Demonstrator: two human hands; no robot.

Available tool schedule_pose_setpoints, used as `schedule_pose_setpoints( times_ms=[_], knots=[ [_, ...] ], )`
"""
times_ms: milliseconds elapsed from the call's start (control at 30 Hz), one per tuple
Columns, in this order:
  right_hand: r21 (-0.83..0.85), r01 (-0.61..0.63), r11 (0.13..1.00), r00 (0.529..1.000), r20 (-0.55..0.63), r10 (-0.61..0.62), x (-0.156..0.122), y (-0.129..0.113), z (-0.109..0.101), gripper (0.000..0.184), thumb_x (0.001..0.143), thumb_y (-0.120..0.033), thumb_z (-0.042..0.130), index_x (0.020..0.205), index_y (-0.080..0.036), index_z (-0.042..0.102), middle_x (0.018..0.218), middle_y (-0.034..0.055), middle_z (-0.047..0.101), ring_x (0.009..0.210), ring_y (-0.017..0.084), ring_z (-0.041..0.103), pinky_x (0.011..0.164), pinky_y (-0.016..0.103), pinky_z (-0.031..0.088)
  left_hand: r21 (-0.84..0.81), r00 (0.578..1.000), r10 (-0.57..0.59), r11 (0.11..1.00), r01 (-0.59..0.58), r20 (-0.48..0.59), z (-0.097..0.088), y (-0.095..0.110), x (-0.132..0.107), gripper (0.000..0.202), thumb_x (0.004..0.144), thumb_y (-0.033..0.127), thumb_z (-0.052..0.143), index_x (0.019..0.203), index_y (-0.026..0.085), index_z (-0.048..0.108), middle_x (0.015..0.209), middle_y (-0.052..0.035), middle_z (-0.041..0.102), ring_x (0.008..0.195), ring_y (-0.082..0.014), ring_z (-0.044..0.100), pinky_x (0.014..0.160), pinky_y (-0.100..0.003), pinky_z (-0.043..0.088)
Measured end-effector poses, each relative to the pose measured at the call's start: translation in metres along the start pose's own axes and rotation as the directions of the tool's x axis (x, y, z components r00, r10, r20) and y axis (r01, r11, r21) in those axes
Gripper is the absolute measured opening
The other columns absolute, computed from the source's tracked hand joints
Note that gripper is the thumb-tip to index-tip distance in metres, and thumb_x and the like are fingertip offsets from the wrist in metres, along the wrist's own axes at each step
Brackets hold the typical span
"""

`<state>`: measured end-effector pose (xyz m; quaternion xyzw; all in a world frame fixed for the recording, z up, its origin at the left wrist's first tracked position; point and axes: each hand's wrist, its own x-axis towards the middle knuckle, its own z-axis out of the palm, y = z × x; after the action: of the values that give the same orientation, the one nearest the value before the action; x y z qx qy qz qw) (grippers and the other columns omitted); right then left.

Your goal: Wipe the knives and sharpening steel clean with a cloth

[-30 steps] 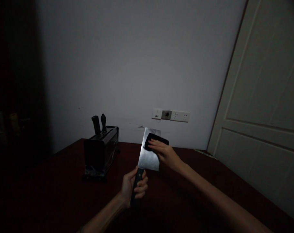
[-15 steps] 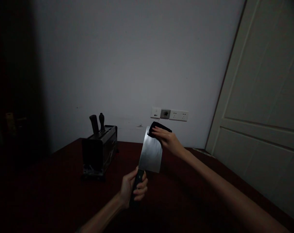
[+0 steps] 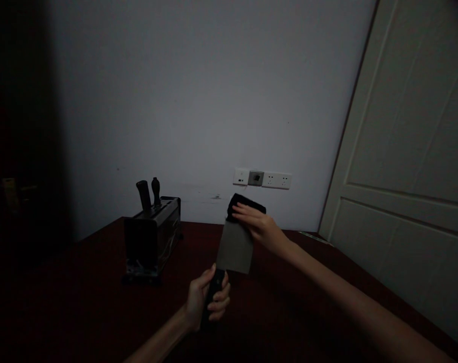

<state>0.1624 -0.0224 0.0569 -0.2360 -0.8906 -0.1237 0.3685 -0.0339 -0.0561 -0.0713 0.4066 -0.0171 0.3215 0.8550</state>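
Note:
My left hand (image 3: 208, 297) is wrapped round the black handle of a cleaver (image 3: 235, 247), whose broad blade points up and away from me. Against the far end of the blade, my right hand (image 3: 261, 224) presses a black cloth (image 3: 247, 202); its fingers lie over the cloth, which covers the blade's upper end. Left of the cleaver stands a dark knife block (image 3: 152, 239) with two black-handled tools (image 3: 150, 194) upright in its top.
All this is above a dark red tabletop (image 3: 198, 232) that meets a pale wall (image 3: 194, 101). Sockets and switches (image 3: 262, 178) sit low on the wall. A white panelled door (image 3: 410, 151) rises at the right. The left side is very dark.
The cloth has shifted slightly left and down over the blade's end, covering more of it. The bright glint on the blade has gone. My left hand still grips the handle.

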Motion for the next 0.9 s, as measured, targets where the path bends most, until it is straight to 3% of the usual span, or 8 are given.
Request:
schedule_pose_setpoints(
  times_ms=[67,133,333,433,567,633,900],
  knots=[
    [-0.025,-0.050,0.998,0.994,-0.100,0.047,0.010,0.007,-0.004,0.042,0.081,-0.001,0.039,0.117,-0.019,0.054,0.127,0.0098,0.051,0.125,0.018,0.038,0.102,0.045,0.036,0.011,1.000,-0.001,1.000,0.001,-0.007,0.003,-0.002,0.000,0.039,0.085,0.049,0.035,0.072,0.014,0.047,0.050,0.0052,0.032,0.034,-0.0031,0.018,0.029,-0.014,0.019],
    [-0.021,-0.050,0.999,0.993,-0.107,0.048,0.011,0.001,0.002,0.042,0.081,-0.002,0.040,0.116,-0.019,0.055,0.126,0.0094,0.052,0.124,0.018,0.039,0.102,0.045,0.036,0.010,1.000,0.004,1.000,-0.003,-0.015,0.005,-0.001,0.000,0.038,0.084,0.049,0.037,0.070,0.015,0.046,0.050,0.0053,0.032,0.034,-0.0030,0.017,0.029,-0.014,0.018],
    [0.070,0.090,0.993,0.986,0.133,-0.099,-0.011,-0.044,0.034,0.042,0.079,-0.003,0.044,0.120,-0.012,0.051,0.128,0.0118,0.050,0.127,0.017,0.034,0.103,0.041,0.036,-0.015,0.999,0.017,1.000,-0.018,-0.045,0.003,0.007,0.002,0.037,0.082,0.049,0.041,0.069,0.015,0.046,0.050,0.0056,0.032,0.033,-0.0027,0.017,0.028,-0.014,0.018],
    [0.052,0.093,0.994,0.987,0.128,-0.099,-0.004,-0.032,0.027,0.043,0.079,-0.001,0.042,0.119,-0.013,0.051,0.128,0.0111,0.050,0.126,0.017,0.035,0.102,0.040,0.036,-0.004,0.999,0.023,1.000,-0.024,-0.034,0.003,0.006,0.002,0.037,0.082,0.050,0.041,0.070,0.015,0.045,0.050,0.0058,0.032,0.033,-0.0027,0.017,0.028,-0.014,0.018],
    [-0.027,-0.016,1.000,0.998,-0.053,0.014,0.018,0.003,0.007,0.045,0.080,-0.001,0.040,0.118,-0.021,0.053,0.128,0.0081,0.051,0.124,0.018,0.038,0.101,0.044,0.037,0.019,1.000,0.001,1.000,-0.001,-0.021,0.007,0.003,0.001,0.038,0.083,0.051,0.039,0.070,0.015,0.045,0.050,0.0058,0.031,0.034,-0.0029,0.016,0.028,-0.014,0.016],
    [-0.036,-0.046,0.998,0.995,-0.093,0.042,0.020,0.008,0.007,0.043,0.080,-0.002,0.041,0.117,-0.020,0.055,0.126,0.0089,0.052,0.123,0.019,0.040,0.101,0.045,0.037,0.020,0.999,-0.007,1.000,0.008,-0.032,0.007,0.003,0.000,0.038,0.083,0.050,0.039,0.070,0.015,0.044,0.051,0.0058,0.031,0.034,-0.0029,0.016,0.029,-0.014,0.016],
    [0.073,0.080,0.994,0.979,0.180,-0.092,-0.033,-0.048,0.047,0.048,0.078,-0.001,0.042,0.123,-0.013,0.047,0.129,0.0108,0.049,0.127,0.016,0.033,0.103,0.040,0.035,-0.027,0.994,0.039,0.999,-0.042,-0.097,-0.003,0.009,0.002,0.036,0.082,0.049,0.042,0.070,0.015,0.044,0.050,0.0065,0.030,0.034,-0.0024,0.014,0.029,-0.014,0.015]
  ],
)
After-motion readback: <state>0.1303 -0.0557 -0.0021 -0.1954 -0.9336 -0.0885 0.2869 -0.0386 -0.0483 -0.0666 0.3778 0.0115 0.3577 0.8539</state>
